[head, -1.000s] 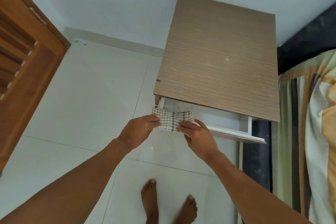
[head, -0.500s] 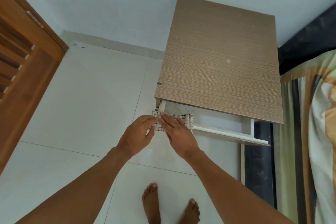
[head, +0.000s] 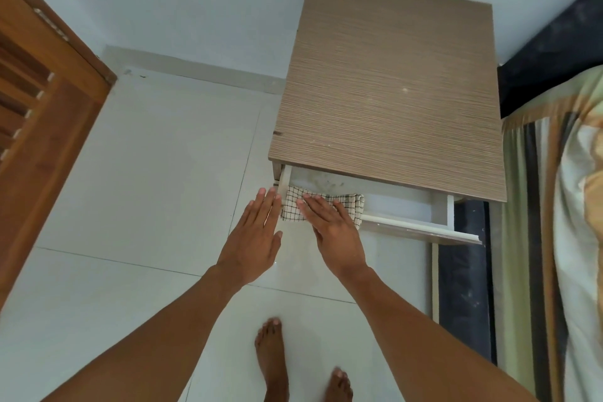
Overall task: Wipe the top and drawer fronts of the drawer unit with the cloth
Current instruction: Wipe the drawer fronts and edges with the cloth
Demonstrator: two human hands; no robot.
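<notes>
While drawer (head: pixel 408 206) juts open, cloth (head: pixel 321 207) under right hand (head: pixel 332 228), bed (head: pixel 554 206) beside.

A home bedroom: a bed (head: pixel 554 206) with striped bedding beside a drawer unit (head: pixel 388 91), tiled floor (head: pixel 146 189), wooden door (head: pixel 39 101).

Pale tiled floor (head: pixel 146 173) (glossy), wooden door (head: pixel 39 101).
</notes>
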